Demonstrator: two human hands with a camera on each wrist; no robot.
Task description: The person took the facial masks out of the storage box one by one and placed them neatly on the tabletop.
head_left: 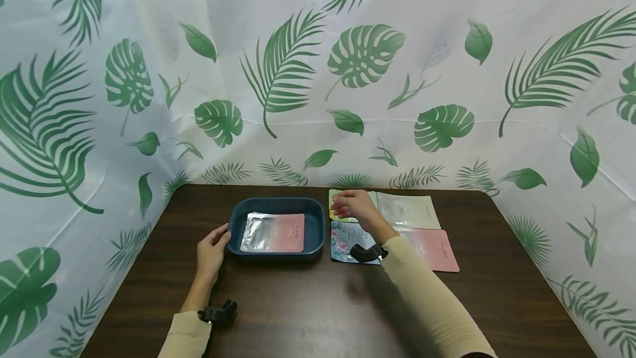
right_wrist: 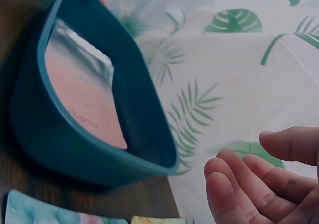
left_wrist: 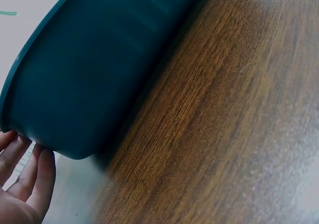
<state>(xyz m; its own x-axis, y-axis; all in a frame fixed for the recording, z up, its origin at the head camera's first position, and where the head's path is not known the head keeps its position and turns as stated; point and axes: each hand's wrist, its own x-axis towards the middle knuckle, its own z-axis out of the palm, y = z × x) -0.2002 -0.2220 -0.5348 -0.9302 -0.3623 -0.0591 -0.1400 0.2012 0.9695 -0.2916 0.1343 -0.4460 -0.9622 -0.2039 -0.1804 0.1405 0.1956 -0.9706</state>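
A dark blue plastic basin (head_left: 278, 256) stands on the table, with a silver-and-pink sheet mask packet (head_left: 285, 231) lying flat inside. At the basin's left end, my left hand (head_left: 211, 250) grips the rim; its fingers (left_wrist: 42, 179) touch the outer corner in the left wrist view. My right hand (head_left: 355, 206) hovers empty above the packets to the right, fingers loosely bent. Beneath it and the forearm lie a yellow-green packet (head_left: 335, 213), a blue floral packet (head_left: 345, 239), a pale cream packet (head_left: 407, 210) and a pink packet (head_left: 439, 250), partly covered.
The dark wooden table (head_left: 288, 308) ends at the back against a white leaf-print curtain (head_left: 377, 142), which also hangs along both sides. Each wrist wears a black band with a camera (head_left: 218, 312).
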